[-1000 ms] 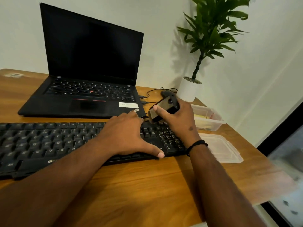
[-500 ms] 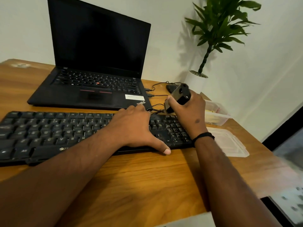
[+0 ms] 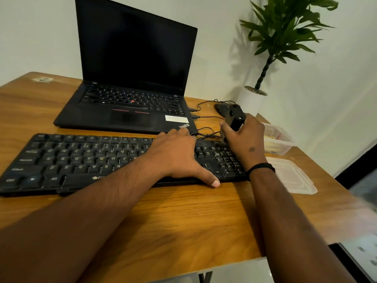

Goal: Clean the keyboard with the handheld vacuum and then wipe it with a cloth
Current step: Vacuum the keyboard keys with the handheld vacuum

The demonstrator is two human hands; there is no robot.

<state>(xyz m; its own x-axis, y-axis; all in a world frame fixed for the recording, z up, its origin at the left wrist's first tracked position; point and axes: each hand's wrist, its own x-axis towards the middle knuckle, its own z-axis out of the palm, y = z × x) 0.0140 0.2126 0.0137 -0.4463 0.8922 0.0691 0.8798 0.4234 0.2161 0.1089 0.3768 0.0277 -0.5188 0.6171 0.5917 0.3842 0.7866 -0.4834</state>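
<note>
A long black keyboard (image 3: 81, 160) with pale, worn key legends lies on the wooden desk (image 3: 183, 217), just in front of an open laptop (image 3: 130, 78). The left hand (image 3: 175, 158) rests flat on its right half, fingers straight. The right hand (image 3: 244, 139) grips a small dark handheld vacuum (image 3: 234, 119), held over the keyboard's far right corner.

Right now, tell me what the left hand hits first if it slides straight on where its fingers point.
The left hand lies flat on the keyboard, fingers toward the laptop; its front edge probably comes first, and the fingertips may already touch it.
</note>
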